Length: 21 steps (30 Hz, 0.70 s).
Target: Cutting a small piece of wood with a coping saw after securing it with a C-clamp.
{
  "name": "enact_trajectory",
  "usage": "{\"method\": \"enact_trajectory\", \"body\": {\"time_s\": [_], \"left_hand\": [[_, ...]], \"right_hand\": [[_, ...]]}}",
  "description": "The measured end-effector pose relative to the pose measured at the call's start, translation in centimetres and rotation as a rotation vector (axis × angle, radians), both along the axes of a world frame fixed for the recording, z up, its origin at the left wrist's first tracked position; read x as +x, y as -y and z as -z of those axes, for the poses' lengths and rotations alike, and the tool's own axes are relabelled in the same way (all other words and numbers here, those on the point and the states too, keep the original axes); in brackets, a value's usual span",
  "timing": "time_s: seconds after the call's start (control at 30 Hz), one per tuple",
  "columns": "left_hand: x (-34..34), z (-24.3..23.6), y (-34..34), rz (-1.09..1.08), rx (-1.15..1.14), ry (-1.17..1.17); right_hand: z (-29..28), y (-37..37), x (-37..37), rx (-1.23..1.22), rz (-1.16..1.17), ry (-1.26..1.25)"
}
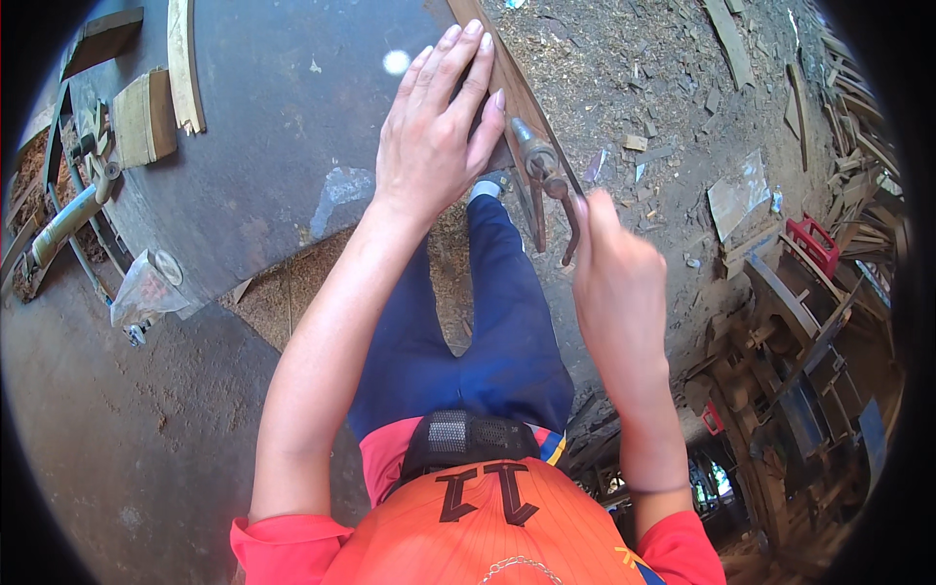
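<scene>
My left hand (434,122) lies flat with its fingers stretched out, at the edge of a large grey tabletop (273,107). Its fingertips and thumb touch or lie right beside a narrow brown wooden strip (515,86) along that edge. Below the thumb, a worn metal clamp (539,161) with a rusty bent handle sits at the strip's near end. Closed in a fist, my right hand (621,261) is just right of the clamp handle. A thin dark edge runs along the strip down to this fist; what the fist grips is hidden, and the hand is slightly blurred.
Wooden blocks (144,117) and a pale wood strip (182,63) lie on the table's left. Beside them hangs a clear plastic bag (146,288). Wood scraps and shavings litter the ground (624,88). A red plastic object (812,244) and piled timber stand at the right.
</scene>
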<state>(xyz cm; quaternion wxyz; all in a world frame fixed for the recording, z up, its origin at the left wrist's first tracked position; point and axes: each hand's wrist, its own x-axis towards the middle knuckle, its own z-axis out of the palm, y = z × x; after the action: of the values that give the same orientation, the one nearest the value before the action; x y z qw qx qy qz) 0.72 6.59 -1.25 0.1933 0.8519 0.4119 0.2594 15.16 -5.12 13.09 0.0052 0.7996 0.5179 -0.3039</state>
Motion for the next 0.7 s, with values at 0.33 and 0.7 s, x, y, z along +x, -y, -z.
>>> {"method": "enact_trajectory", "body": {"time_s": [0.33, 0.7], "left_hand": [[0.0, -0.6, 0.0, -0.008, -0.027, 0.004], [0.1, -0.9, -0.2, -0.015, -0.045, -0.002]], "right_hand": [[-1.4, 0.2, -0.3, 0.029, -0.044, 0.046], [-5.1, -4.1, 1.0, -0.039, -0.051, -0.017]]}}
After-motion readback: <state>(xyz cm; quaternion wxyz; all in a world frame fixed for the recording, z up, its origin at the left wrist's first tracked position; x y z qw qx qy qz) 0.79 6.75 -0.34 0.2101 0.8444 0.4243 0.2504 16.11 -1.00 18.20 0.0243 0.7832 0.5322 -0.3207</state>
